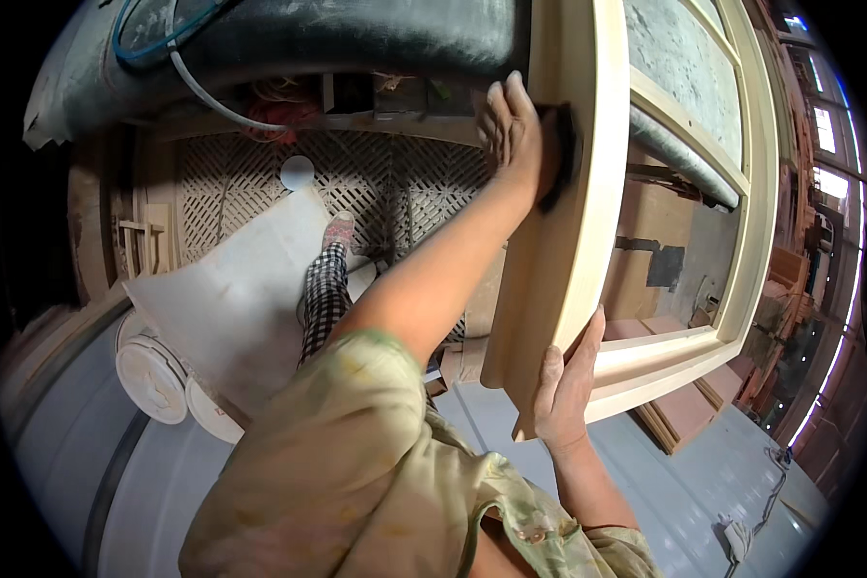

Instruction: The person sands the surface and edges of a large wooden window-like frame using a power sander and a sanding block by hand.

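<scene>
A pale wooden window-like frame (pixel 568 260) with crossbars stands tilted on the right, its broad side face towards my left arm. My left hand (pixel 512 140), fingers stretched, presses a dark pad (pixel 560 159) against that face with the palm; the pad is blurred and partly hidden by the hand. Lower down, my right hand (pixel 565 390) grips the frame's near corner, thumb on the side face and fingers over the edge.
A dark covered bench (pixel 356 39) with a thin hose (pixel 197 87) lies beyond. On the left are a large pale sheet (pixel 231 279) and white buckets (pixel 151 385). Boards (pixel 689 409) lie under the frame, and a cord (pixel 773 491) runs over the grey floor.
</scene>
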The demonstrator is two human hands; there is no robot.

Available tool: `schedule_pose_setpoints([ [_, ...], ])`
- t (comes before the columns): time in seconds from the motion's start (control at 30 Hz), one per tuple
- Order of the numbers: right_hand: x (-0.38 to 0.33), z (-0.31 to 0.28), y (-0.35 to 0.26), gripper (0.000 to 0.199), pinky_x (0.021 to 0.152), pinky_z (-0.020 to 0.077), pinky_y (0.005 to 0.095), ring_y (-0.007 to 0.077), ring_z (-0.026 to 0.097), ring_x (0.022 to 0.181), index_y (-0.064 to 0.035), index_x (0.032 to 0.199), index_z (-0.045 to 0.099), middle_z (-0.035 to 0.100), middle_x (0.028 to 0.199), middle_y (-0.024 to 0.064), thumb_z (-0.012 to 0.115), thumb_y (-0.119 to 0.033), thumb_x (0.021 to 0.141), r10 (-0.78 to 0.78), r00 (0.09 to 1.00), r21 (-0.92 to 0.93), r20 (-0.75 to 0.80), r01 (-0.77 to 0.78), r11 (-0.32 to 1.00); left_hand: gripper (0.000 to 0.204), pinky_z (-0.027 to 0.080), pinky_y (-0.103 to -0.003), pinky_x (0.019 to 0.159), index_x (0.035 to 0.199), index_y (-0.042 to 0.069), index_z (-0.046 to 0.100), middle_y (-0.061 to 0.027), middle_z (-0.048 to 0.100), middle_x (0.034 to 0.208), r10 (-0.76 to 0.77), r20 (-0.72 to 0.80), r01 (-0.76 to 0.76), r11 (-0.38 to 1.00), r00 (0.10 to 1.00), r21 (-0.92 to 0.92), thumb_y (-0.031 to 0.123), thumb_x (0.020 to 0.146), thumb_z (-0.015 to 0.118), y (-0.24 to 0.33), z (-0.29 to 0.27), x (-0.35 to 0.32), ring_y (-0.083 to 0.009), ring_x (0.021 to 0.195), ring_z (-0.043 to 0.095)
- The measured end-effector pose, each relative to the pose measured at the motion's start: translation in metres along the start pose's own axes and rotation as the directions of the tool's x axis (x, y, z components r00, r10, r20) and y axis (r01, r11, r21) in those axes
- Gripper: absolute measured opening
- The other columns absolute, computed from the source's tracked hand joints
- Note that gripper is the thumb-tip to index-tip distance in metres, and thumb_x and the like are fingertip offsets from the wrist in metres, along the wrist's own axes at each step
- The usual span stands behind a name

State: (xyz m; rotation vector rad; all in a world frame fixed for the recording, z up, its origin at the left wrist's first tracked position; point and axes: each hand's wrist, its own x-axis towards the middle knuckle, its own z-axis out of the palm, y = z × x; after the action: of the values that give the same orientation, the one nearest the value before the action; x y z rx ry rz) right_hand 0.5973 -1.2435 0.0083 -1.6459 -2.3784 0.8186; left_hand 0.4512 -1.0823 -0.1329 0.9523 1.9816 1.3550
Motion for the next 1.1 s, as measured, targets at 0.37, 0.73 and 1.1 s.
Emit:
schedule_pose_setpoints([
  [0.37, 0.003, -0.004, -0.006, 0.065, 0.104, 0.0300, 0.0454, 0.0458, 0.037, 0.122, 0.0154, 0.138, 0.014, 0.031, 0.134, 0.0351, 0.039, -0.026, 0.095, 0.039, 0.999, 0.060, 0.014, -0.040, 0.997, 0.060, 0.023, -0.052, 0.109, 0.133, -0.003, 0.043, -0.0205, 0.045, 0.135, 0.445, 0.067, -0.448, 0.893, 0.893, 0.046, 0.018, 0.079, 0.060, -0.005, -0.002, -0.006, -0.0364, 0.131, 0.036],
  [0.73, 0.121, -0.014, -0.018, 0.069, 0.110, 0.0216, 0.0459, 0.0459, 0.025, 0.134, 0.0154, 0.140, 0.011, 0.022, 0.143, 0.0352, 0.039, -0.031, 0.098, 0.001, 0.999, 0.013, -0.039, 0.000, 1.000, 0.054, 0.027, -0.046, 0.108, 0.135, -0.002, 0.042, -0.0196, 0.049, 0.131, 0.453, 0.102, -0.462, 0.881, 0.886, 0.098, 0.021, 0.088, 0.053, 0.009, -0.008, 0.052, -0.0306, 0.128, 0.038],
  [1.1, 0.221, -0.027, -0.022, 0.064, 0.104, 0.0324, 0.0417, 0.0412, 0.042, 0.123, 0.0080, 0.141, 0.018, 0.038, 0.134, 0.0298, 0.043, -0.031, 0.097, 0.009, 0.994, 0.078, -0.108, -0.001, 0.997, 0.051, 0.037, -0.041, 0.107, 0.136, 0.000, 0.040, -0.0181, 0.038, 0.143, 0.517, 0.212, -0.553, 0.813, 0.829, 0.180, 0.004, 0.086, 0.044, 0.006, 0.001, 0.100, -0.0337, 0.133, 0.036],
])
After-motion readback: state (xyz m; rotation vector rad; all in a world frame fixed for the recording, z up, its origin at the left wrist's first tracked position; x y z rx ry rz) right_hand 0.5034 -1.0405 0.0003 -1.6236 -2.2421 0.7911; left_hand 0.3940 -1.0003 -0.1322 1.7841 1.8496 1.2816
